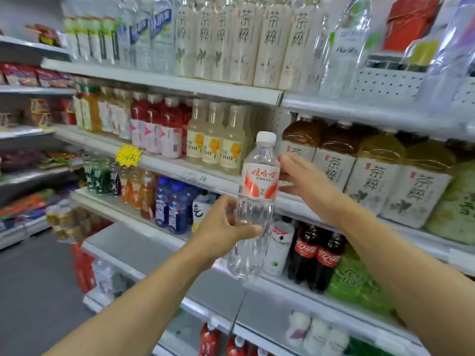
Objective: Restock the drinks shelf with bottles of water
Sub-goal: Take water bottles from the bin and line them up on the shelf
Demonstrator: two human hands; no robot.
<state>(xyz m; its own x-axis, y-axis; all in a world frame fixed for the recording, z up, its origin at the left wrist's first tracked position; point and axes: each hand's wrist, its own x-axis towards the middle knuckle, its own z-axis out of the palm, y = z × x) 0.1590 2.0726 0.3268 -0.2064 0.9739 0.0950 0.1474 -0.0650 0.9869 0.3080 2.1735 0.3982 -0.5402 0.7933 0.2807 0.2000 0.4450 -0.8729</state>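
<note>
Head view: near the centre of the frame a clear water bottle (257, 201) with a white cap and a red-and-white label is held upright in front of the drinks shelves (164, 84). The left hand (223, 228) wraps its fingers and thumb round the clear body below the label. The right hand (302, 179) comes in from the right with fingers fairly straight, its fingertips touching the label's right edge; whether the thumb also bears on the bottle I cannot tell.

The bottle looks full, so it should feel moderately heavy for its size. Its thin ribbed plastic wall will probably give under a hard squeeze, and the smooth surface may slip a little. The ribbed waist below the label, where the left hand already is, seems the safest place to take hold; the cap end is a poorer place to carry it from.

Behind the bottle, centre frame, stand pale yellow juice bottles (213, 140), with red drink bottles (159, 127) to their left. To the right are large tea bottles (370, 173) with white labels. Lower down are blue bottles (171, 204) left of centre and cola bottles (317, 250) right of centre. A bare stretch of shelf (133, 242) lies at lower left of centre, a likely place for the water.
</note>
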